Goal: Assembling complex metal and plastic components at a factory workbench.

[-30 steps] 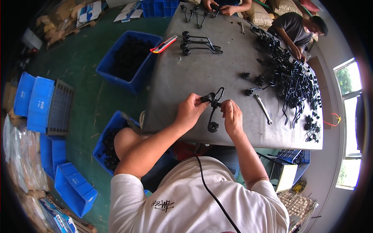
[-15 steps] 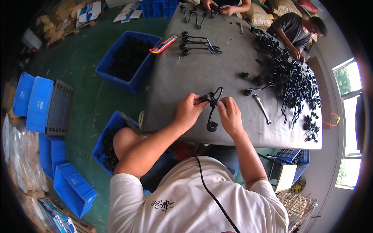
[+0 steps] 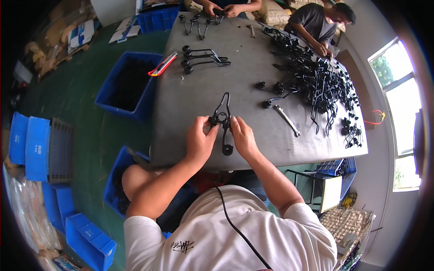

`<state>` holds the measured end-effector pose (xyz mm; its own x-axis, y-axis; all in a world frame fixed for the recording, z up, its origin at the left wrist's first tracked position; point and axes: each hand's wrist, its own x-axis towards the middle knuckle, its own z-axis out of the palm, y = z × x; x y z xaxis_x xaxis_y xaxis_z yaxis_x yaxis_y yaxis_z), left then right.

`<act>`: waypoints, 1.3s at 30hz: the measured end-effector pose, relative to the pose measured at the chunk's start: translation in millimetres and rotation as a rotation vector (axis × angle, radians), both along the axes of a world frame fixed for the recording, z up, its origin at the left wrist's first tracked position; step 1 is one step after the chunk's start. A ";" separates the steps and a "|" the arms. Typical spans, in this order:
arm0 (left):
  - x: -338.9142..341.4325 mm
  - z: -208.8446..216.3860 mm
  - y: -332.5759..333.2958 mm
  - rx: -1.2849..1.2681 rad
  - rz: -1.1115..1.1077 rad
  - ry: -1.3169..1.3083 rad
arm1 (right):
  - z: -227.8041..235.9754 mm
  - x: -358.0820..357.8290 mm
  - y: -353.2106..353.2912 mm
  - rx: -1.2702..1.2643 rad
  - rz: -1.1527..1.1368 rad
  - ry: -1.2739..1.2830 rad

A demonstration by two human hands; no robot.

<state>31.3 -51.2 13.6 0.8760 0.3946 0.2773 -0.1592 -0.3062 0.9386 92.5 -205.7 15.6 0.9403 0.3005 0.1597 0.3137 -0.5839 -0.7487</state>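
Note:
Over the near part of the grey table (image 3: 190,99), both my hands are closed on one black bent-rod part with rubber bushings (image 3: 227,135). Its narrow wire loop points away from me, and a ring-shaped bushing hangs at the near end. My left hand (image 3: 200,139) pinches a bushing on the left side of the middle. On the other side, the fingers of my right hand (image 3: 244,136) press against the rod beside the central bushing. My fingertips partly cover the middle of the part.
Right of my hands lie a wrench (image 3: 287,121), a few loose rod parts (image 3: 273,100) and a large tangled pile of them (image 3: 323,83). Farther left are a row of rods (image 3: 205,57) and a red utility knife (image 3: 162,64). Blue bins (image 3: 100,105) stand on the floor. Two people work across the table.
The part has turned so its loop points straight away from me and its middle faces up. My hands now grip it from both sides. The whole view has shifted slightly.

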 end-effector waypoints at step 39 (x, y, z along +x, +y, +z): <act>10.5 -20.8 11.9 0.323 0.120 0.078 | 14.0 -18.2 -23.0 -0.032 0.325 -0.334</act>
